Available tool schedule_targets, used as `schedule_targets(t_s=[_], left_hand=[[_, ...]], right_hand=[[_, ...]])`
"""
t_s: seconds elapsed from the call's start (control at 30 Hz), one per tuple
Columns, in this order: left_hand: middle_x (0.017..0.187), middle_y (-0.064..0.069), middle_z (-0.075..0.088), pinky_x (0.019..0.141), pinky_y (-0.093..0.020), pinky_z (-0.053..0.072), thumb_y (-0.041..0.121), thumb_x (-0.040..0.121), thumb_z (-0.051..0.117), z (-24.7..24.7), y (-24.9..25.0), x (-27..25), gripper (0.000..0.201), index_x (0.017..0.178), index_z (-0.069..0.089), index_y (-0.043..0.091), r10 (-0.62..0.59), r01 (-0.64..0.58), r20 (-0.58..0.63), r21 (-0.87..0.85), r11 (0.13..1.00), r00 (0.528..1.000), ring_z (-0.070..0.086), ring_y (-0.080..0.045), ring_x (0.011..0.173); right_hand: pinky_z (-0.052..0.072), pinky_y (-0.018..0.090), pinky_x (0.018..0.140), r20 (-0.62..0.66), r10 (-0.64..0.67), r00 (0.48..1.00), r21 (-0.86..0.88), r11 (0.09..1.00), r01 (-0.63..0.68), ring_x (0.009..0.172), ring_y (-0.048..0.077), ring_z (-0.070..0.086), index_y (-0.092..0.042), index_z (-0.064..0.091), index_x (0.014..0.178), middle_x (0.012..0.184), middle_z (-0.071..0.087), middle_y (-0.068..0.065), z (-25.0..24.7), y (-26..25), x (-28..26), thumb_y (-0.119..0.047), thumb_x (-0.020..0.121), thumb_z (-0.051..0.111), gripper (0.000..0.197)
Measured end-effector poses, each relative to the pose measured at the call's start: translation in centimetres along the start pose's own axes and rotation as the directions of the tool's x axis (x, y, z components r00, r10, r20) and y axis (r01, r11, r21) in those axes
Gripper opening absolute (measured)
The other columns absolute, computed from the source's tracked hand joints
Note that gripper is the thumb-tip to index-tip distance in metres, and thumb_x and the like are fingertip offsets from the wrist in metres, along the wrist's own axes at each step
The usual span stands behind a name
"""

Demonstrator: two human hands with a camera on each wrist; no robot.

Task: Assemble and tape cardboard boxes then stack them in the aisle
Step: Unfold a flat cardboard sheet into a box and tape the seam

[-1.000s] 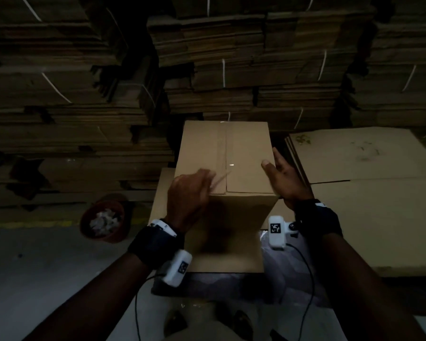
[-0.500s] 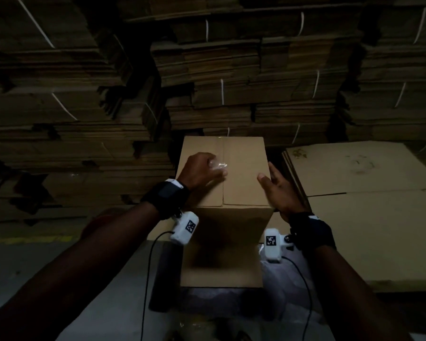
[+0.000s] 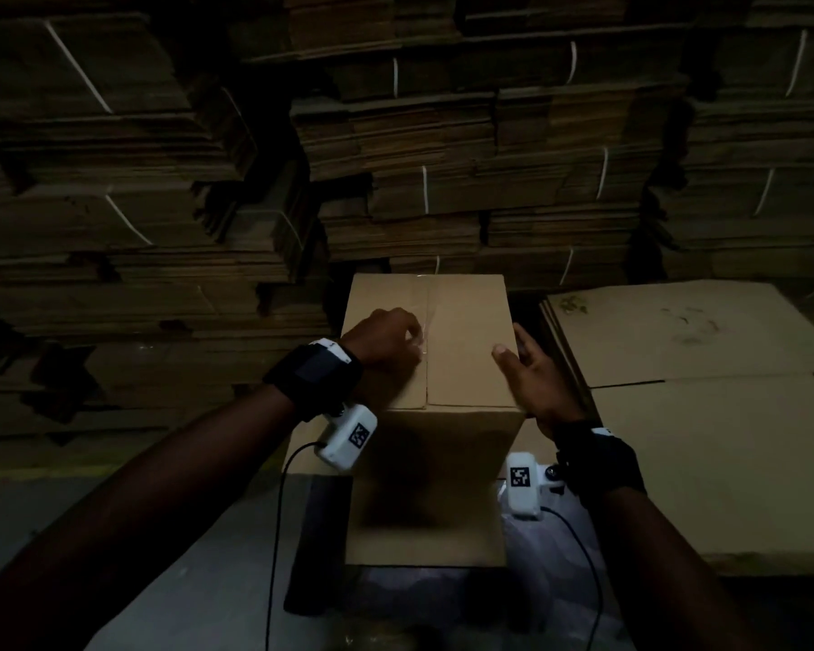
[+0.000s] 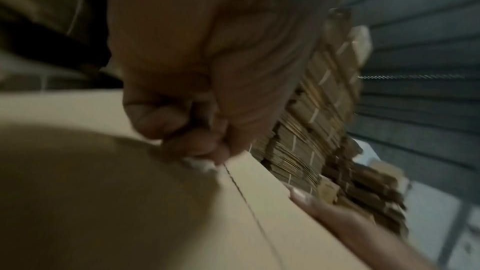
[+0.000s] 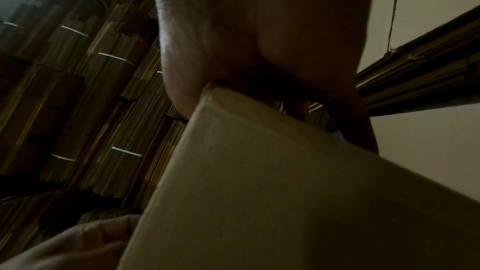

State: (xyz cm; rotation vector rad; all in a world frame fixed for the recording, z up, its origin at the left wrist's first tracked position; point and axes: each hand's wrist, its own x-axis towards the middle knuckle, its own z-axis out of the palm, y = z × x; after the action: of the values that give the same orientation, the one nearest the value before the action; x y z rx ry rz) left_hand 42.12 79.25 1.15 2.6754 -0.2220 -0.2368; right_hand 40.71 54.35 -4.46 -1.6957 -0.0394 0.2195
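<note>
A tall brown cardboard box (image 3: 461, 331) stands upright in front of me, its top flaps closed along a centre seam. My left hand (image 3: 386, 335) rests on the left flap with fingers curled, pinching a strip of clear tape (image 3: 424, 328) at the seam. The left wrist view shows those curled fingers (image 4: 187, 130) holding the whitish tape (image 4: 202, 164) down on the box (image 4: 103, 192). My right hand (image 3: 532, 378) steadies the right top edge, thumb on top and straight fingers down the side. In the right wrist view the palm (image 5: 259, 38) sits against the box (image 5: 259, 192) corner.
Strapped bundles of flattened cardboard (image 3: 442, 180) form a wall right behind the box. A low pile of flat sheets (image 3: 701, 415) lies on the right. Grey floor (image 3: 161, 580) opens to the near left. A dark base (image 3: 320, 533) sits under the box.
My left hand has slid away from me along the centre seam, from the near edge towards the middle of the top. My right hand has stayed on the right edge.
</note>
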Motion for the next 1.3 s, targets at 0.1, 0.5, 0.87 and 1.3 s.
schedule_targets(t_s=[0.1, 0.5, 0.87, 1.3], left_hand=[[0.109, -0.011, 0.070, 0.075, -0.029, 0.048, 0.016, 0.089, 0.072, -0.4, 0.1, 1.6, 0.016, 0.104, 0.070, 0.009, -0.087, 0.066, -0.101, -0.196, 0.978, 0.991, 0.067, -0.028, 0.095], [0.086, -0.001, 0.067, 0.073, -0.030, 0.046, 0.027, 0.090, 0.074, -2.6, 0.3, 6.5, 0.017, 0.096, 0.073, 0.012, 0.122, -0.120, -0.171, 0.020, 0.993, 0.978, 0.064, -0.018, 0.083], [0.078, 0.012, 0.057, 0.054, -0.017, 0.040, 0.028, 0.095, 0.069, -2.6, -0.7, 7.6, 0.022, 0.110, 0.058, 0.016, 0.255, -0.256, 0.058, 0.011, 0.967, 0.965, 0.060, -0.011, 0.070], [0.085, -0.007, 0.073, 0.066, -0.035, 0.047, 0.026, 0.099, 0.063, -4.5, -2.7, 13.4, 0.026, 0.088, 0.077, 0.008, 0.099, -0.102, -0.038, -0.082, 0.991, 0.994, 0.063, -0.020, 0.073]], right_hand=[[0.054, 0.027, 0.089, 0.009, 0.010, 1.000, 0.016, 1.000, -0.010, 0.110, 0.005, 0.063, -0.039, 0.038, 0.147, 0.124, 0.062, -0.013, 0.0, -0.1, -0.1, -0.029, 0.105, 0.054, 0.046], [0.048, 0.047, 0.108, -0.013, 0.067, 0.998, 0.005, 0.998, -0.067, 0.121, 0.015, 0.060, -0.035, 0.033, 0.156, 0.133, 0.059, -0.007, 0.1, -0.4, -0.1, -0.035, 0.102, 0.059, 0.060], [0.048, 0.052, 0.108, -0.031, 0.046, 0.998, 0.019, 0.999, -0.046, 0.126, 0.018, 0.060, -0.037, 0.037, 0.154, 0.142, 0.058, -0.006, 0.0, -0.1, 0.1, -0.038, 0.099, 0.063, 0.061], [0.048, 0.039, 0.108, 0.002, 0.037, 0.999, 0.019, 0.999, -0.037, 0.125, 0.008, 0.058, -0.039, 0.036, 0.154, 0.140, 0.059, -0.011, -0.1, 0.2, 0.4, -0.033, 0.102, 0.058, 0.056]])
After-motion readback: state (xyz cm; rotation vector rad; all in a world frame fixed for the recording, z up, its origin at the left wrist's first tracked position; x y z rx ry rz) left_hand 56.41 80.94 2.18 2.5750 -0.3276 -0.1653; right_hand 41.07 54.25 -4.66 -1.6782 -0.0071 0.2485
